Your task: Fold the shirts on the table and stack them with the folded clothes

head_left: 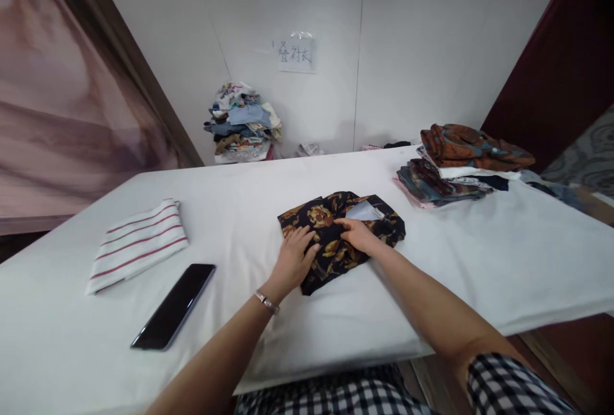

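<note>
A dark shirt with a gold floral print (pixel 336 233) lies folded small in the middle of the white table (pixel 480 261). My left hand (pixel 292 260) rests flat on its left part, fingers spread. My right hand (pixel 357 233) presses on the shirt's middle, fingers stretched along the cloth below the light inner collar. Neither hand lifts the cloth. A bracelet sits on my left wrist.
A folded white cloth with red stripes (pixel 139 243) lies at the left, with a black phone (pixel 175 305) in front of it. A stack of folded patterned shirts (pixel 460 165) sits at the back right. A heap of clothes (pixel 244 122) stands against the far wall.
</note>
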`<state>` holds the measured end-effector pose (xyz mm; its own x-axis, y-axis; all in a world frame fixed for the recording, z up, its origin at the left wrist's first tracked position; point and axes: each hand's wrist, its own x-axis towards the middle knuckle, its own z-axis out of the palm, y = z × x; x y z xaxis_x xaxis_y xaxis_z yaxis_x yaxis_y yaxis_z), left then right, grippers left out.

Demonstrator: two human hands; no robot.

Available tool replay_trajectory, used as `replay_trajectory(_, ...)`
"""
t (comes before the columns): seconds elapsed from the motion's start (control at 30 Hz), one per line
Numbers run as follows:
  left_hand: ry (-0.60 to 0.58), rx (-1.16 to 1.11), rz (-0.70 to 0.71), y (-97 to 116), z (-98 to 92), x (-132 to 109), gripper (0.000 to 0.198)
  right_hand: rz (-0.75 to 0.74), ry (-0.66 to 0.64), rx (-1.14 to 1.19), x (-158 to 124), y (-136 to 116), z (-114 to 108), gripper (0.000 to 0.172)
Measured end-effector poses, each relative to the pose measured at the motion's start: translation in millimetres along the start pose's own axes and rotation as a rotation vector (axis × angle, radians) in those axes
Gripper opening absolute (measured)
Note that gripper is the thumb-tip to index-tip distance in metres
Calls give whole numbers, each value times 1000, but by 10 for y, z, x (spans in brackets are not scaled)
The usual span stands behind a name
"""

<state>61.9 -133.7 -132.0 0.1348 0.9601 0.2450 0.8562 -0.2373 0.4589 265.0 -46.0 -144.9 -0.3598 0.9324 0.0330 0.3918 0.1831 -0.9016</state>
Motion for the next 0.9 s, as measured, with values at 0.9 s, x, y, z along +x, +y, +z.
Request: replay_trajectory(0.9,-410,-202,-212,-270,184,1930,85,650,-15,919,-837,-186,-48,37)
